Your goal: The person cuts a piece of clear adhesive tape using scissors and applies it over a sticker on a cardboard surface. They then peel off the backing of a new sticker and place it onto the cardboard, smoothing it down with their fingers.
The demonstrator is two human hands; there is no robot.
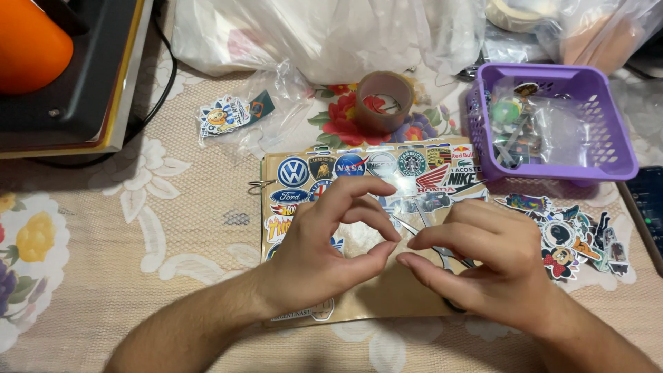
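While your two hands meet over the brown card sheet (pixel 387 293), the step in hand looks like peeling or separating something very thin between the fingertips; nothing can be made out in the pinch itself, so I cannot tell whether a sticker or a scrap of clear film sits there. Your left hand (pixel 324 242) curls with thumb and forefinger nearly closed into a ring, tips just apart; your right hand (pixel 483 259) has thumb and forefinger brought together in a pinch, pointing at the left fingertips, and whether it grips anything I cannot tell. The next move, as I judge it, calls for a fine, steady pull with the fingertips kept close over the sheet.

Counting from the left: one orange-topped machine (pixel 48 62) at the far corner; one bagged sticker (pixel 224 114) lying apart on the floral tablecloth (pixel 138 207); one card sheet under your hands, its top rows filled with round and oblong logo stickers (pixel 376 166), too many hidden to count; one roll of brown tape (pixel 385 101) above it; one purple basket (pixel 608 103) holding bagged bits; one loose heap of cartoon stickers (pixel 573 238) beside your right hand; one dark phone (pixel 649 207) at the edge.
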